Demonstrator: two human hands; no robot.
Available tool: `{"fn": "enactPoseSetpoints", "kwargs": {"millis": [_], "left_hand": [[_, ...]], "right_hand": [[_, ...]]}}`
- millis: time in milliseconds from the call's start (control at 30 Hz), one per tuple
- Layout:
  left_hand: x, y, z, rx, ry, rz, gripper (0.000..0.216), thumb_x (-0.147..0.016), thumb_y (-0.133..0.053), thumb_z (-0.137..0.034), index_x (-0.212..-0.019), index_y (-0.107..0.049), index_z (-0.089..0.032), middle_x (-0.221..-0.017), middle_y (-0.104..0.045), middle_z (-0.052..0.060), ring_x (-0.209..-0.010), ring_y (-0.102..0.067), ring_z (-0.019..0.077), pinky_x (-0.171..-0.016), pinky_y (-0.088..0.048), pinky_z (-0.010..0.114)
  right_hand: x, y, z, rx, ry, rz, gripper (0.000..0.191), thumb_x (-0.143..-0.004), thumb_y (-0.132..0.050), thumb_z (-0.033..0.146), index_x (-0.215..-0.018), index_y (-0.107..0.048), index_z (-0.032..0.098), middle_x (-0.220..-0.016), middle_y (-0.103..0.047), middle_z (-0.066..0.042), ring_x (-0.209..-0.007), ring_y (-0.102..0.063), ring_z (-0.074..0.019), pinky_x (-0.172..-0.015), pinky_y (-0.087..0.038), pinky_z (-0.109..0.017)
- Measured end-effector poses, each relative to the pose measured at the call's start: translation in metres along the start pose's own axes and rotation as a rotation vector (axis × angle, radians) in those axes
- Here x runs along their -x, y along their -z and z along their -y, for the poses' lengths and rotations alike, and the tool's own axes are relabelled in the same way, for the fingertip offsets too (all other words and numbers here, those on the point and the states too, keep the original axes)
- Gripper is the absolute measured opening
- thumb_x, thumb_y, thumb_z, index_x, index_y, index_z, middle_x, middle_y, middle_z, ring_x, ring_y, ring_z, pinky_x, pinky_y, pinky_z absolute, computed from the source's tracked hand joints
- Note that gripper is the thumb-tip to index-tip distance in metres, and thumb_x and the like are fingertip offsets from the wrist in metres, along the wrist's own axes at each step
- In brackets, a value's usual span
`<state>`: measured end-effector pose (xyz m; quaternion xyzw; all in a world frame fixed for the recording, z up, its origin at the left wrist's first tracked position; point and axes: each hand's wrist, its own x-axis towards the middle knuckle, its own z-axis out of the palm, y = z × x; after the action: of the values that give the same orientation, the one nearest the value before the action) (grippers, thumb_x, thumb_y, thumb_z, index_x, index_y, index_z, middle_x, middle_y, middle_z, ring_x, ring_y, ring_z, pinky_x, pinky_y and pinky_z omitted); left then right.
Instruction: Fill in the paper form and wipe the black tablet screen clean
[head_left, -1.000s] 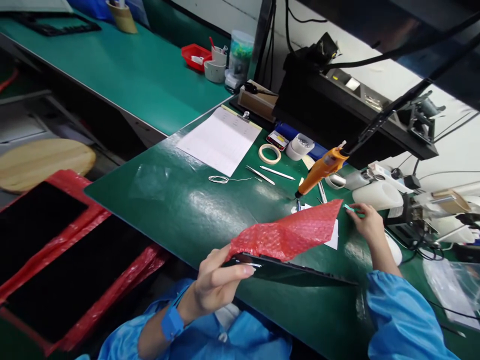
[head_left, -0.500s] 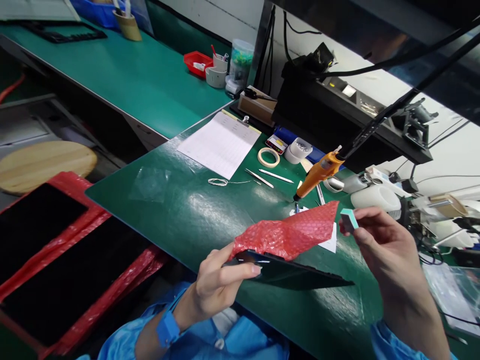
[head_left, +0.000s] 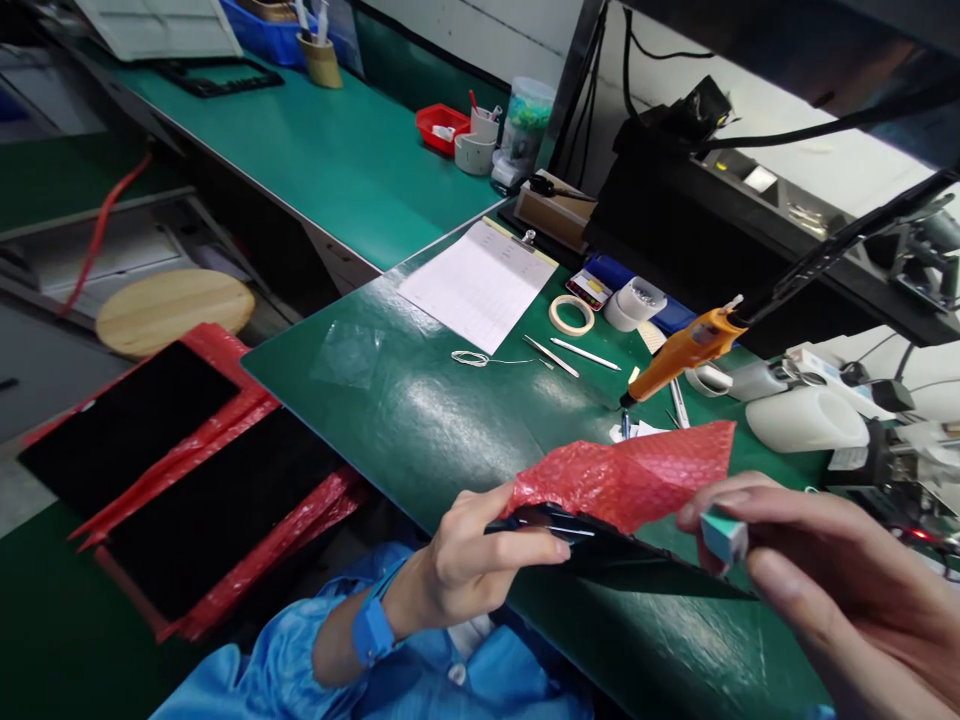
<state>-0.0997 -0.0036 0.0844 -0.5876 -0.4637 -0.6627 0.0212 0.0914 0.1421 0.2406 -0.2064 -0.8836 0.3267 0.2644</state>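
Note:
My left hand (head_left: 472,560) is closed around the near left corner of a thin, glossy black panel (head_left: 645,575), with the thumb on its front face. The panel is tilted above the bench, seen almost edge-on. Red bubble wrap (head_left: 622,480) stands up behind it, bunched at the left fingers and pointed at the right. Between the thumb and fingers of my right hand (head_left: 840,570) is a small turquoise-and-grey block (head_left: 724,538), close to the panel's right end. Whether the block touches the panel, I cannot tell.
On the green bench (head_left: 420,430) lie a clipboard with paper (head_left: 480,285), a tape roll (head_left: 571,315), tweezers (head_left: 551,356) and a white pen (head_left: 585,353). An orange electric screwdriver (head_left: 682,350) hangs beyond the wrap. Black panels in red wrap (head_left: 217,510) lie at left.
My right hand has come down with the block, from beside the wrap's tip to near the panel's right end, and the block has turned. The view has swung left. My left hand keeps its grip.

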Motion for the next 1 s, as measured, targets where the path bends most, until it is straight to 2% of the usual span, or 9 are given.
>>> {"fn": "enactPoseSetpoints", "kwargs": {"millis": [100, 233, 333, 433, 533, 633, 833, 1000], "left_hand": [[-0.002, 0.000, -0.002, 0.027, -0.011, 0.009, 0.025, -0.114, -0.051, -0.003, -0.118, -0.068, -0.021, -0.117, -0.074, 0.005, -0.093, -0.073, 0.0099, -0.079, -0.057, 0.017], [-0.002, 0.000, -0.003, 0.032, -0.005, 0.022, 0.022, -0.115, -0.054, -0.008, -0.119, -0.069, -0.023, -0.116, -0.075, 0.006, -0.093, -0.076, 0.0125, -0.077, -0.058, 0.019], [0.001, 0.000, -0.004, 0.071, -0.007, 0.045, 0.025, -0.111, -0.056, -0.004, -0.122, -0.069, -0.022, -0.118, -0.075, 0.008, -0.098, -0.077, 0.0152, -0.079, -0.060, 0.021], [0.004, 0.002, -0.005, 0.127, 0.000, 0.082, 0.031, -0.107, -0.056, 0.001, -0.124, -0.068, -0.022, -0.117, -0.074, 0.009, -0.098, -0.077, 0.0179, -0.079, -0.061, 0.024], [0.005, 0.005, -0.007, 0.154, 0.021, 0.121, 0.037, -0.102, -0.055, 0.004, -0.125, -0.068, -0.022, -0.116, -0.072, 0.008, -0.093, -0.075, 0.0180, -0.076, -0.060, 0.025], [0.005, 0.005, -0.006, 0.161, 0.021, 0.131, 0.042, -0.099, -0.053, 0.006, -0.125, -0.068, -0.022, -0.119, -0.073, 0.008, -0.094, -0.075, 0.0183, -0.077, -0.061, 0.026], [0.005, 0.003, -0.004, 0.180, -0.006, 0.126, 0.037, -0.104, -0.054, 0.003, -0.127, -0.068, -0.022, -0.123, -0.075, 0.012, -0.103, -0.080, 0.0211, -0.081, -0.064, 0.027], [0.004, 0.003, -0.004, 0.202, -0.015, 0.130, 0.035, -0.104, -0.052, 0.003, -0.126, -0.068, -0.020, -0.116, -0.073, 0.011, -0.096, -0.077, 0.0203, -0.078, -0.062, 0.027]], "right_hand": [[-0.006, -0.006, 0.005, 0.052, 0.086, 0.057, 0.014, -0.106, -0.079, 0.045, -0.116, -0.081, 0.035, -0.101, -0.083, 0.001, -0.085, -0.083, -0.0159, -0.073, -0.068, -0.016], [-0.009, -0.014, 0.008, 0.214, 0.191, 0.131, 0.023, -0.109, -0.073, 0.033, -0.132, -0.078, 0.032, -0.110, -0.083, -0.001, -0.092, -0.084, -0.0150, -0.080, -0.067, -0.016], [-0.009, -0.014, 0.012, 0.321, 0.279, 0.226, 0.030, -0.108, -0.073, 0.027, -0.138, -0.074, 0.027, -0.116, -0.083, -0.005, -0.091, -0.084, -0.0178, -0.081, -0.069, -0.020], [-0.011, -0.014, 0.017, 0.352, 0.345, 0.279, 0.033, -0.108, -0.070, 0.023, -0.141, -0.071, 0.026, -0.114, -0.084, -0.006, -0.086, -0.084, -0.0202, -0.078, -0.070, -0.025], [-0.011, -0.017, 0.021, 0.336, 0.369, 0.318, 0.036, -0.107, -0.069, 0.020, -0.144, -0.068, 0.025, -0.114, -0.083, -0.007, -0.089, -0.084, -0.0219, -0.079, -0.071, -0.028], [-0.008, -0.019, 0.021, 0.325, 0.373, 0.324, 0.036, -0.107, -0.069, 0.019, -0.143, -0.068, 0.023, -0.116, -0.083, -0.008, -0.093, -0.084, -0.0207, -0.081, -0.070, -0.025], [-0.006, -0.011, 0.019, 0.380, 0.366, 0.336, 0.037, -0.105, -0.070, 0.022, -0.141, -0.068, 0.026, -0.109, -0.083, -0.006, -0.079, -0.083, -0.0217, -0.070, -0.070, -0.030], [-0.009, -0.016, 0.023, 0.359, 0.384, 0.317, 0.034, -0.105, -0.071, 0.020, -0.139, -0.070, 0.024, -0.109, -0.083, -0.006, -0.086, -0.083, -0.0194, -0.075, -0.069, -0.025]]}}
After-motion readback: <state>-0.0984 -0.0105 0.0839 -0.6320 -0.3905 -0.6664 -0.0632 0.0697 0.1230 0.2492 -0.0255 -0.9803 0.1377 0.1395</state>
